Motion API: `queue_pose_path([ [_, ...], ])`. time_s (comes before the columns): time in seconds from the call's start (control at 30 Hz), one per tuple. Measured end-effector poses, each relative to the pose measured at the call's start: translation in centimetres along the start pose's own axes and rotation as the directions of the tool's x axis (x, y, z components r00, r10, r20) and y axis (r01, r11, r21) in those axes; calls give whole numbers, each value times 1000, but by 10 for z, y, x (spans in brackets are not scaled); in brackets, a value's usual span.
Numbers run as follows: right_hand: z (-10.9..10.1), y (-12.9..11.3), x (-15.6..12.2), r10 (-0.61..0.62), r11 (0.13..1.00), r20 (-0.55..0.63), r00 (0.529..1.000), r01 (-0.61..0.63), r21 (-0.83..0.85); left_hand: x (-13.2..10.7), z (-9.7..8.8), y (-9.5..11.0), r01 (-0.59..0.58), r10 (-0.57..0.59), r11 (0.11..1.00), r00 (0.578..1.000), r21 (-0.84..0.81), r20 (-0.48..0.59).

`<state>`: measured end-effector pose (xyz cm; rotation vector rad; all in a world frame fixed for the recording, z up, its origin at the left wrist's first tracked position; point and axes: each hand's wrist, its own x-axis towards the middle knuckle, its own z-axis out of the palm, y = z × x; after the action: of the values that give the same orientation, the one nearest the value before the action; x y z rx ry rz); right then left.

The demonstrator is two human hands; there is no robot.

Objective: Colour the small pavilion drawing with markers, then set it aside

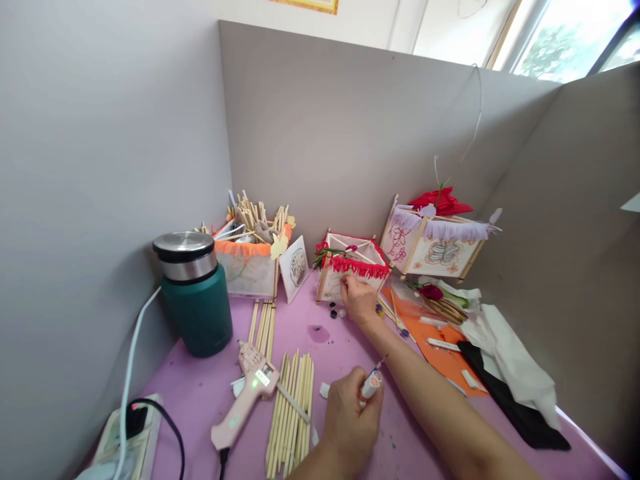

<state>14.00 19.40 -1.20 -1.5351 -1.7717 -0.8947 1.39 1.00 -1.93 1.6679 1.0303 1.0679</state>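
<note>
My left hand (353,417) is closed around white pens (371,385) with round orange-marked ends, and a thin dark pointed tip sticks out beside them. My right hand (361,300) reaches to the front panel of a small stick-framed paper lantern (333,285) with red fringe along its top. Its fingers are bent together against that panel, just under the fringe; whatever may be between them is hidden. Small black and white bits (334,312) lie on the table by the lantern's lower edge. Left of my left hand is a bundle of wooden sticks (293,407).
A pink glue gun (245,393) with a lit green light lies near a teal flask (197,303) and a power strip (135,433). Behind stand an orange-edged box of sticks (245,273) and a larger lantern (435,250). Orange sheets (435,360) and white tissue (515,360) lie right.
</note>
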Motion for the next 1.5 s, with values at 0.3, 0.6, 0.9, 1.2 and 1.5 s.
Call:
queue_pose_path([
  [0.3, -3, 4, 3, -68, 998, 4, 998, 68, -6, 1, 0, -1, -8, 8, 1000, 1000, 11, -12],
  [0.6, 0, 3, 4, -48, 999, -2, 999, 48, -12, -1, 1, -1, -17, 18, 1000, 1000, 4, -9],
  [0.9, 2, 2, 6, -34, 999, -21, 999, 33, -22, 1, 1, -1, -8, 8, 1000, 1000, 18, -16],
  [1.2, -2, 3, -5, -45, 999, -19, 999, 45, 8, 0, 0, 0, -7, 7, 1000, 1000, 4, -1],
  [1.5, -11, 16, -3, -50, 995, -26, 998, 52, 80, 0, 1, 1, -16, 16, 1000, 1000, 0, -2],
])
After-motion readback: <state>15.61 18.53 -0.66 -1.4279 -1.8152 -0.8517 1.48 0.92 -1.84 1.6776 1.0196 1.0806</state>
